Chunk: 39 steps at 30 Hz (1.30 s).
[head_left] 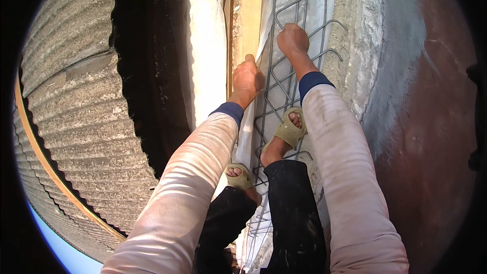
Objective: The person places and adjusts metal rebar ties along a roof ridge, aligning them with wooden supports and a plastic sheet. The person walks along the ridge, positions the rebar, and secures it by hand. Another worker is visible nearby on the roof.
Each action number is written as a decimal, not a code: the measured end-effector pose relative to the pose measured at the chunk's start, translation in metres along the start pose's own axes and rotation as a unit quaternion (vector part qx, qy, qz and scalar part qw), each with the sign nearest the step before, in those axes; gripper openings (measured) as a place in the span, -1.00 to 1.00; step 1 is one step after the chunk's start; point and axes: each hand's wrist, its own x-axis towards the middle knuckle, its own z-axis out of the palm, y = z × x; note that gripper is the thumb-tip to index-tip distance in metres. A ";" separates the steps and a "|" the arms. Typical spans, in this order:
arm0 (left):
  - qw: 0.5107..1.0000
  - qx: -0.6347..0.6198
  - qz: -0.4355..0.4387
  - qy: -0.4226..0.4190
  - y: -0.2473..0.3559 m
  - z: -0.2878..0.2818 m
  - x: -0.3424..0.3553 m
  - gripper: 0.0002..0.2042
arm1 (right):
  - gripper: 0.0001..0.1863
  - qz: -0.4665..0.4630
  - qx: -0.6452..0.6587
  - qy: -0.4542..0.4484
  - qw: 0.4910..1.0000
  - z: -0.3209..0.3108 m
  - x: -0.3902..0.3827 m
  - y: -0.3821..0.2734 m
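1. Holding the right hand (294,40) curled into a fist over the steel rebar cage (280,82) (cannot tell whether around a bar).
2. Holding the left hand (247,81) nearer the body, nearly closed, thumb uppermost, just left of the cage (contents hidden; cannot tell if pinching any plastic).
3. Having the cage running lengthwise, passing beneath the right hand, stretching beyond it and reaching back between the forearms.
4. Planting one olive sandal (290,133) over the bars, below and between both hands, and the other sandal (237,176) nearer the body, by the cage's left edge (both getting in the way of the view).
5. Having a wooden plank (248,18) lying just beyond the left hand, with white plastic sheeting (207,45) hanging to its left.
6. Facing rough concrete (355,45) right of the right hand, then a reddish surface (431,137) farther right.
7. Overlooking corrugated sheets (91,116) well left of the left hand (past a dark gap (152,76)).
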 end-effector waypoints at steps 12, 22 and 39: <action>0.900 -0.391 -0.071 -0.178 -0.050 -0.026 0.023 -0.82 | -0.59 -0.056 0.019 -0.113 0.992 0.008 -0.084 -0.055; 0.951 -0.289 -0.046 -0.101 -0.066 -0.011 0.027 -0.75 | -0.74 0.003 -0.075 -0.222 0.972 0.007 -0.043 -0.073; 0.939 -0.290 -0.136 -0.124 -0.029 -0.069 0.074 -0.93 | -0.80 -0.130 0.140 -0.100 0.976 0.048 -0.049 -0.036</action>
